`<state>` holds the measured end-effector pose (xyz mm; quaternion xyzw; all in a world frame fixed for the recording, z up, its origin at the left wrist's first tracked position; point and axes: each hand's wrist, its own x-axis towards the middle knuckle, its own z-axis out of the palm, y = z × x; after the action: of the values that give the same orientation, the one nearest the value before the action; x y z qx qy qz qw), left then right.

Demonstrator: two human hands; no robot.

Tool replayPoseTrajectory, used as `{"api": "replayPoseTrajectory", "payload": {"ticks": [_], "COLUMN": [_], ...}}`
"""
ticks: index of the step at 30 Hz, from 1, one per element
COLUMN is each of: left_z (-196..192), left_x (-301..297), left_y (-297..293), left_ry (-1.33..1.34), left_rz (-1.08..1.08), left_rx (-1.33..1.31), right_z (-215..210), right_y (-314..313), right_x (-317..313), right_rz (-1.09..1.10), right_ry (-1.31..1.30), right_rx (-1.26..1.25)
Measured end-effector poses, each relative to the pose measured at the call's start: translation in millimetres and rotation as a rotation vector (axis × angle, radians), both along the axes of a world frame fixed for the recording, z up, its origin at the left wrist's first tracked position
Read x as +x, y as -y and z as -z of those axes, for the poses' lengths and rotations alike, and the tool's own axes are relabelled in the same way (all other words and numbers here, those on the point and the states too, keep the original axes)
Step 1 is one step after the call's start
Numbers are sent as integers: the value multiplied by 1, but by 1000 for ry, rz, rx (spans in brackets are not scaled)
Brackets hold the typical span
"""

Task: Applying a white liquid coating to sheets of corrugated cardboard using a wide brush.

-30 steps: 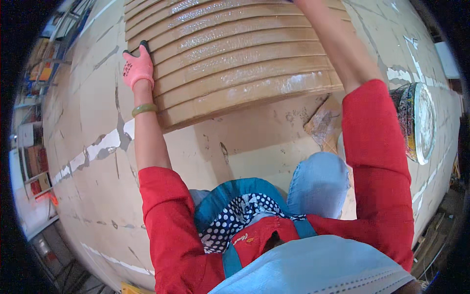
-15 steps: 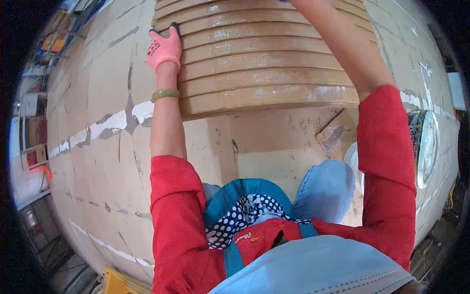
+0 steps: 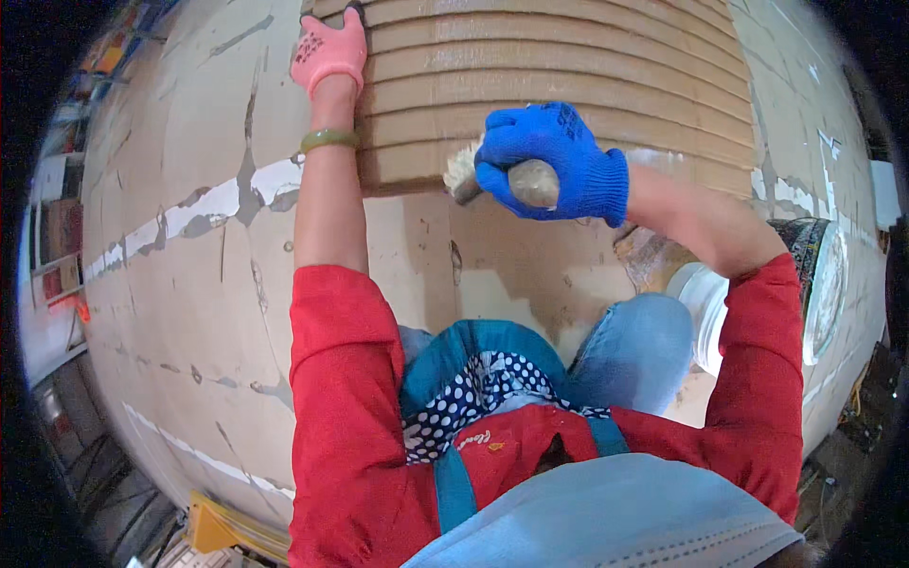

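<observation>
A fanned stack of brown cardboard sheets (image 3: 568, 66) lies in overlapping steps on the cardboard-covered floor ahead of me. My left hand (image 3: 329, 52), in a pink glove with a green bangle at the wrist, rests flat on the stack's left edge. My right hand (image 3: 554, 161), in a blue glove, grips the handle of a brush (image 3: 466, 172) whose pale bristles touch the nearest sheet's front edge. I kneel, with red sleeves and a blue apron in view below.
A white bucket (image 3: 705, 312) stands beside my right knee, with a round patterned container (image 3: 819, 289) just right of it. The floor (image 3: 180, 284) is taped brown cardboard. Shelves with goods line the far left. A yellow object (image 3: 222, 525) lies at the lower left.
My right hand has come back from the far part of the stack to its near edge, the brush now in view. My left hand has stayed on the stack's left edge.
</observation>
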<state>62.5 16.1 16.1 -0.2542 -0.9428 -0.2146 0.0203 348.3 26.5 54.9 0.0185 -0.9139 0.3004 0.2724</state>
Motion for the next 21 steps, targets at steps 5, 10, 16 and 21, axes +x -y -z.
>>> {"api": "replayPoseTrajectory", "payload": {"ticks": [5,10,16,21], "left_z": [0,4,0,0], "left_x": [3,-3,-5,1], "left_y": [-5,-6,1,-7], "left_ry": [-26,-101,-69,-75], "left_rz": [28,51,49,42], "left_rx": [54,105,91,116], "right_z": [-28,-9,-5,-31], "right_y": [-41,-29,33,-10], "right_x": [-41,-38,18,-26], "right_rz": [377,102,-149,34], "right_ry": [44,-95,97,-195], "right_rx": [-1,210,82,175]}}
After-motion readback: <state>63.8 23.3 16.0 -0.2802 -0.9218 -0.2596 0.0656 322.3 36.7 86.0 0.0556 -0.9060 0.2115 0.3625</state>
